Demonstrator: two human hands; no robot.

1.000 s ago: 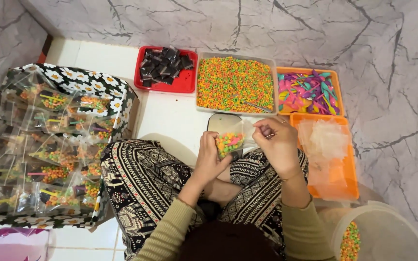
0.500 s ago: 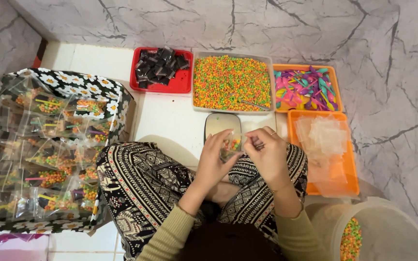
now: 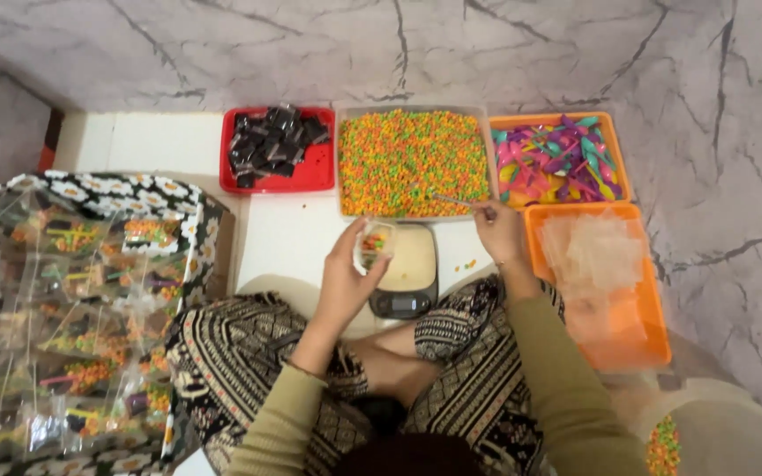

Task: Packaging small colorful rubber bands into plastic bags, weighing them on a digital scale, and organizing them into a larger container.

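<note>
My left hand (image 3: 346, 280) holds a small clear bag (image 3: 374, 247) partly filled with orange and green bits, open end up, just left of a small kitchen scale (image 3: 407, 273). My right hand (image 3: 497, 231) grips a thin spoon (image 3: 450, 200) whose tip reaches into the tray of orange and green cereal bits (image 3: 412, 159). The two hands are apart, with the scale between them. I sit cross-legged in patterned trousers (image 3: 249, 361).
A red tray of dark wrapped pieces (image 3: 273, 148) lies far left, an orange tray of coloured plastic spoons (image 3: 559, 159) far right. Nearer right is an orange tray of empty clear bags (image 3: 601, 282). A flowered box of filled packets (image 3: 72, 308) fills the left. A white bucket (image 3: 716, 436) stands bottom right.
My hands have parted. The right hand left the bag and reached out to the cereal tray with the spoon. The left hand shifted slightly left with the bag.
</note>
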